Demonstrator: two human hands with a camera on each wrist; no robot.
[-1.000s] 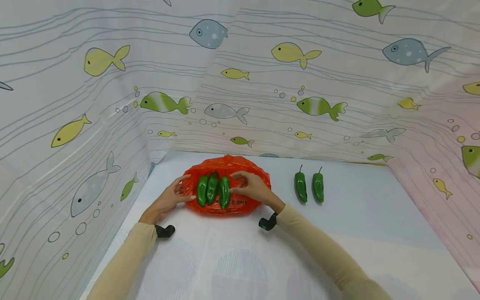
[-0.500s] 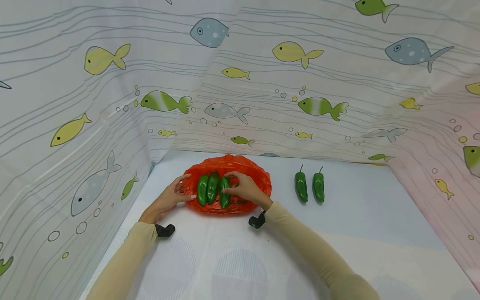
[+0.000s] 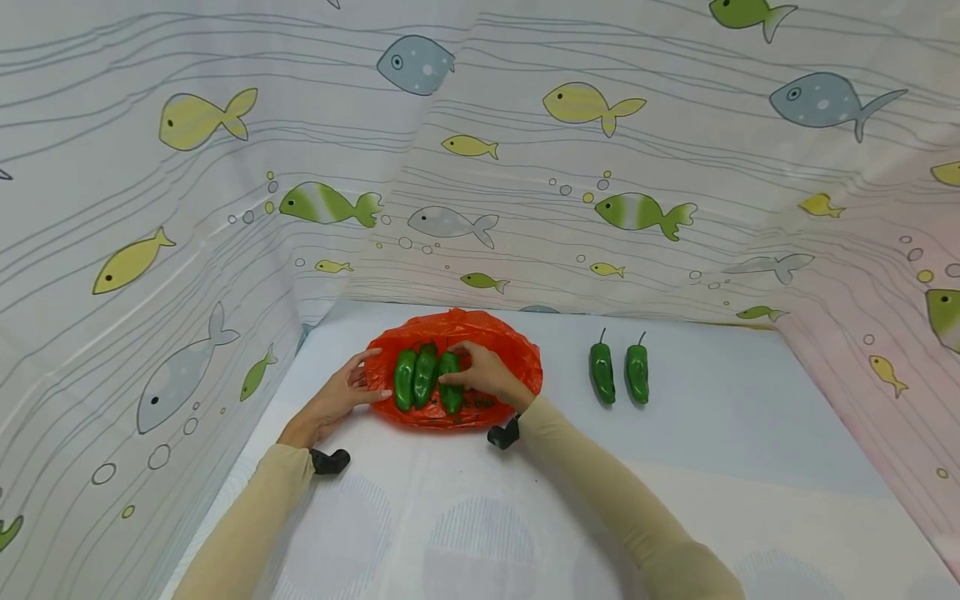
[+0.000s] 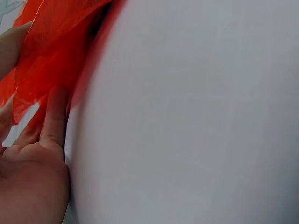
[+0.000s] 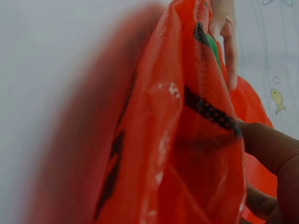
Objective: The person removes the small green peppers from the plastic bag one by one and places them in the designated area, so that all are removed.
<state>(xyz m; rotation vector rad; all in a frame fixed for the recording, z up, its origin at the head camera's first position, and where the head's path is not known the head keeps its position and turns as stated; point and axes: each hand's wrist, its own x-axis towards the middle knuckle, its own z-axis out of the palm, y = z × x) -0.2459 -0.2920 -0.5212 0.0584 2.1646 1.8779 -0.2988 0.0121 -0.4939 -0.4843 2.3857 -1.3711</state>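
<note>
Three green peppers lie side by side inside the red plastic bag [image 3: 516, 354], and I see, through the head view, the right hand [image 3: 487, 372] pinching the right-hand pepper [image 3: 452, 402] — thumb on one side, curled fingers over its upper part, only a pepper's breadth apart. The left-hand pepper [image 3: 404, 381] and the middle pepper [image 3: 425, 375] lean close together, just beside it. At the bag's left edge the left hand [image 3: 337, 400] spreads wide, thumb well apart from the other fingers, touching the film without clenching; my left wrist view shows the fingertips against thin, translucent plastic.

The bag is crinkled and shiny, its mouth gaping in a rough oval, with dark printing on the near side that I cannot read. All the peppers are long, smooth and glossy, tapering a little. Two more, the inner loose pepper [image 3: 602, 373] and the outer loose pepper [image 3: 637, 375], lie parallel on the white tabletop [image 3: 720, 400] right of the bag — thin stems pointing away from the person. Behind, a creased sheet [image 3: 525, 183] carries printed fish and wavy lines.
</note>
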